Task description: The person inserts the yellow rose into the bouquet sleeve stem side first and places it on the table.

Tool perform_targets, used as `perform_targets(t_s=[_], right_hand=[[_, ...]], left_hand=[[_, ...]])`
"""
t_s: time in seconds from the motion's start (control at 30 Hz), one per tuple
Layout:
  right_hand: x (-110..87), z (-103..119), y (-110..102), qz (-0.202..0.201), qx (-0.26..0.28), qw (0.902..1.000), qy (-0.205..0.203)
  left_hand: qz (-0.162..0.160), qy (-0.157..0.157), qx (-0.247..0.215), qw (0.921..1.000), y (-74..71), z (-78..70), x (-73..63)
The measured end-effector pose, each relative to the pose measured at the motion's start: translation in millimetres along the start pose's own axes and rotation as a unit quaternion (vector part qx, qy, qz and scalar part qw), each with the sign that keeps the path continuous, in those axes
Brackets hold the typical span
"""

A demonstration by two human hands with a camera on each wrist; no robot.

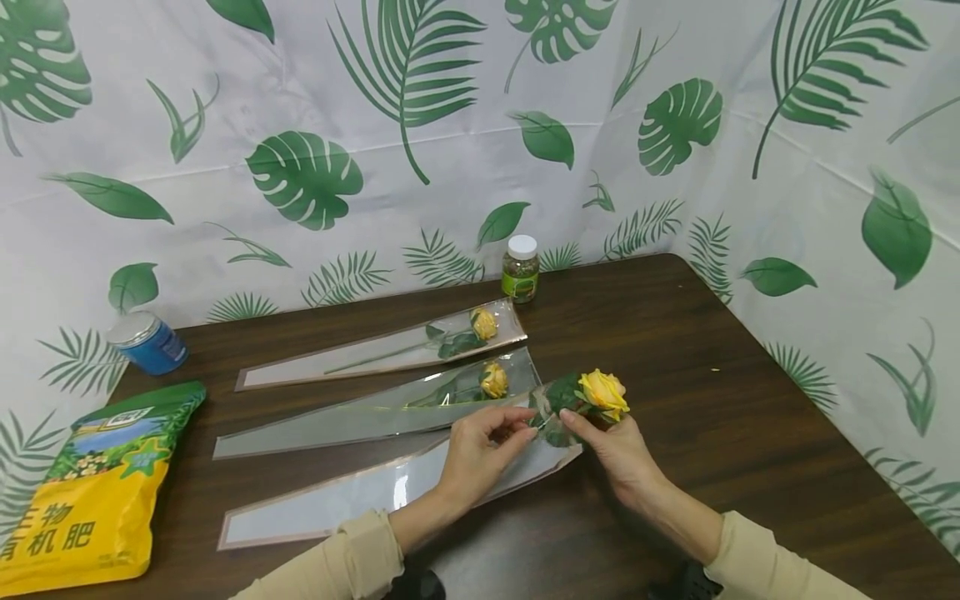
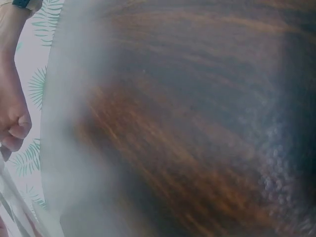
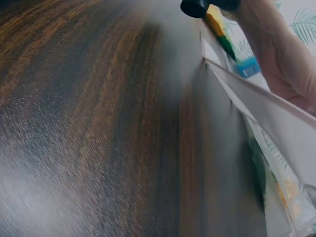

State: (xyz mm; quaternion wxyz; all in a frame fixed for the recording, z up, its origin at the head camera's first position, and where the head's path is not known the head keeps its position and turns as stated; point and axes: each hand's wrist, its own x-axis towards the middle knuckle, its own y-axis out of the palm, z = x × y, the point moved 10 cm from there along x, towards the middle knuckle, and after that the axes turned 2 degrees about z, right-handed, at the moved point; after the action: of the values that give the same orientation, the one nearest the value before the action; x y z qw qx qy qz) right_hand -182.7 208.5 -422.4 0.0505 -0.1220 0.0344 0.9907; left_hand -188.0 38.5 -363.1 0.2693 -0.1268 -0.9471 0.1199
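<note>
A yellow rose with green leaves lies over the wide end of the nearest clear flower sleeve. My right hand holds it just below the bloom, thumb on top. My left hand pinches the stem lower down with thumb and index finger, above the sleeve. Exactly how the stem lies against the sleeve's film is hard to tell. Behind are two more sleeves, the middle one and the far one, each with a yellow rose inside. Both wrist views mostly show tabletop.
A yellow and green fertilizer bag lies at the left. Behind it stands a blue jar with a silver lid. Near the back edge of the dark wooden table is a white-capped jar. A leaf-print cloth hangs behind.
</note>
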Motion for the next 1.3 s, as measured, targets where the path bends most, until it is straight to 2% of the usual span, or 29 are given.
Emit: perform_targets(t_s=[0.07, 0.17, 0.3, 0.4, 0.5, 0.57, 0.63, 0.8, 0.97, 1.07, 1.17, 1.3], right_hand=[[0.0, -3, 3, 0.019, 0.007, 0.9998, 0.004], [0.4, -4, 5, 0.043, 0.046, 0.9980, -0.001], [0.7, -1, 8, 0.092, 0.095, 0.9911, -0.018], [-0.2, 6, 13, 0.163, 0.118, 0.9786, -0.040], [-2.0, 10, 17, 0.236, 0.130, 0.9616, -0.053], [-2.7, 11, 18, 0.262, 0.135, 0.9542, -0.052], [-2.8, 11, 16, 0.264, 0.143, 0.9529, -0.043], [-3.9, 9, 13, 0.232, 0.163, 0.9591, -0.009], [-6.0, 8, 16, 0.231, 0.162, 0.9592, -0.010], [-5.1, 7, 15, 0.211, 0.141, 0.9671, -0.010], [-3.2, 4, 12, 0.181, 0.097, 0.9787, -0.010], [-2.0, 5, 8, 0.147, 0.035, 0.9879, -0.036]], left_hand=[[0.000, -0.004, 0.001, 1.0000, 0.1, 1.4, -0.6], [-0.001, -0.012, 0.005, 0.9999, 0.1, 4.3, -2.5], [-0.005, -0.018, 0.014, 0.9997, -0.8, 8.0, -4.7], [-0.005, -0.020, 0.016, 0.9997, -1.8, 8.1, -4.8], [-0.003, -0.019, 0.011, 0.9998, -2.9, 7.8, -4.9], [-0.001, -0.016, 0.005, 0.9999, -3.5, 7.7, -5.2], [0.002, -0.011, -0.001, 0.9999, -3.6, 7.3, -5.6], [0.008, 0.007, -0.013, 0.9999, -3.2, 2.2, -5.3], [0.013, 0.041, -0.017, 0.9989, -2.3, -6.4, -4.4], [0.015, 0.052, -0.016, 0.9984, -2.1, -8.6, -3.8], [0.016, 0.055, -0.016, 0.9983, -2.2, -8.7, -2.6], [0.021, 0.055, -0.015, 0.9981, -1.4, -9.6, -0.5]])
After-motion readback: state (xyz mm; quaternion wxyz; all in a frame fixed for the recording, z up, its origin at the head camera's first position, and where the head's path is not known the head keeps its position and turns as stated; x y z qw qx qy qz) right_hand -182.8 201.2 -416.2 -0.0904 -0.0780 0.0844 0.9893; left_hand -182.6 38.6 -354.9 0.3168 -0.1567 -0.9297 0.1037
